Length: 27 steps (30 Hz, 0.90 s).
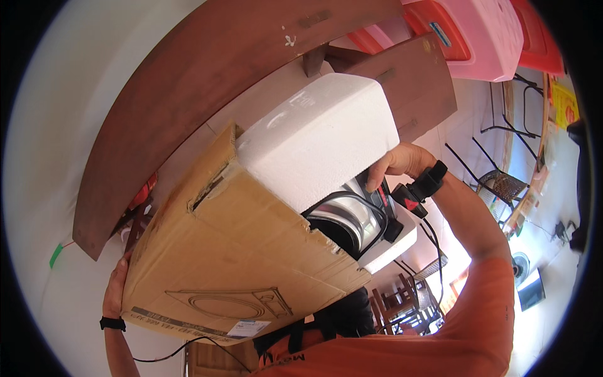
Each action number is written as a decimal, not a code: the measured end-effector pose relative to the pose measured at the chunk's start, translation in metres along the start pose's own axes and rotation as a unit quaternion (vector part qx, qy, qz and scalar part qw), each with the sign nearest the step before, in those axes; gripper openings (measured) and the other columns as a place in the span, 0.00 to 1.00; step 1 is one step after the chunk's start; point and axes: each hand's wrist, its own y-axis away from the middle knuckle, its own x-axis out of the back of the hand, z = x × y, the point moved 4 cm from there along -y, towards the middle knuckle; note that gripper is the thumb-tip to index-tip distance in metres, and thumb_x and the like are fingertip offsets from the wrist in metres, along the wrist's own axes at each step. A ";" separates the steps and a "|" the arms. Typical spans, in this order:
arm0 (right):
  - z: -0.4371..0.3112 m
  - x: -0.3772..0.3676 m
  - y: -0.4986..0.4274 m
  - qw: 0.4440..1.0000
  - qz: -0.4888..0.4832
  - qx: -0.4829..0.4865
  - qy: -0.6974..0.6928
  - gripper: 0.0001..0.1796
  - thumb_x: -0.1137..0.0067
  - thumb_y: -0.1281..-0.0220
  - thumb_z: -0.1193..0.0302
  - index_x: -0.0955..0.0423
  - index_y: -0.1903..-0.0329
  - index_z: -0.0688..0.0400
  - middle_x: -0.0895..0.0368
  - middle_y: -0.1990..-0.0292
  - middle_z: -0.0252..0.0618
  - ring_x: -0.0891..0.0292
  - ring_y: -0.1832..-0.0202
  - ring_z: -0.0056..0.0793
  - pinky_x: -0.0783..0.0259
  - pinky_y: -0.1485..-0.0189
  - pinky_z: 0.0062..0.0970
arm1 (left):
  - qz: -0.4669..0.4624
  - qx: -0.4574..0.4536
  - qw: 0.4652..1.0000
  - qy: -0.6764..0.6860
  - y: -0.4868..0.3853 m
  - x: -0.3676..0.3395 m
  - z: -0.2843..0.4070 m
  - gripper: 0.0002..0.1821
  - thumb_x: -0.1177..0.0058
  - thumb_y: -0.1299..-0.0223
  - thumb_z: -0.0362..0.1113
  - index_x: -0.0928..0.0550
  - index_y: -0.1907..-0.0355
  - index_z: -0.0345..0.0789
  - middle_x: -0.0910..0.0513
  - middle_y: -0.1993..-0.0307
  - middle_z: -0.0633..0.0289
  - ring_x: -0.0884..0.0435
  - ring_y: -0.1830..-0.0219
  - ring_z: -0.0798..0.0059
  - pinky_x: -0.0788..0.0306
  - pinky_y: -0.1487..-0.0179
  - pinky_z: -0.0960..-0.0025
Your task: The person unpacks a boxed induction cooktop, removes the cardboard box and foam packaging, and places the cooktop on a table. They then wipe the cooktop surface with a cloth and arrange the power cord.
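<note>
A worn cardboard box (245,245), printed with a cooktop drawing and bearing writing, lies tilted before me. Against its left end rests my left hand (116,287), its fingers partly hidden behind the edge. From the torn, open end sticks a white foam block (325,136), with a second foam piece (393,242) below. Between the foam pieces show a shiny metal pot-like part (348,214), a black cord (384,212) and a black panel with red marks. My right hand (393,165) reaches in at the upper foam's lower edge, fingers bent over the black panel; its grip is unclear.
A dark red wooden table (188,94) curves behind the box, beside a wooden bench (414,85). Pink and red plastic stools (490,37) stand at upper right. Metal-legged chairs (504,184) stand at the right. A black cable hangs near my right wrist.
</note>
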 end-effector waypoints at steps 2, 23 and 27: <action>-0.006 -0.002 0.004 0.999 -0.002 0.052 0.001 0.19 0.32 0.71 0.82 0.18 0.65 0.67 0.16 0.65 0.46 0.21 0.64 0.33 0.30 0.52 0.23 | 0.001 0.002 1.000 0.001 0.000 0.000 -0.001 0.35 0.71 0.27 0.58 0.34 0.35 0.27 0.27 0.41 0.56 0.31 0.40 0.72 0.41 0.35 0.71; 0.021 -0.001 0.069 0.987 0.064 0.130 -0.073 0.26 0.42 0.37 0.62 0.30 0.44 0.69 0.21 0.49 0.43 0.24 0.50 0.28 0.30 0.43 0.28 | -0.018 -0.008 0.999 0.035 -0.007 0.003 0.003 0.35 0.64 0.29 0.58 0.34 0.34 0.28 0.27 0.40 0.57 0.32 0.38 0.72 0.43 0.34 0.73; 0.073 0.019 0.089 0.948 0.263 0.038 -0.176 0.24 0.49 0.31 0.52 0.27 0.53 0.63 0.21 0.55 0.44 0.23 0.53 0.28 0.24 0.53 0.29 | -0.021 -0.004 1.000 0.007 -0.003 0.006 -0.001 0.35 0.64 0.28 0.57 0.33 0.35 0.28 0.27 0.41 0.56 0.32 0.39 0.72 0.43 0.34 0.73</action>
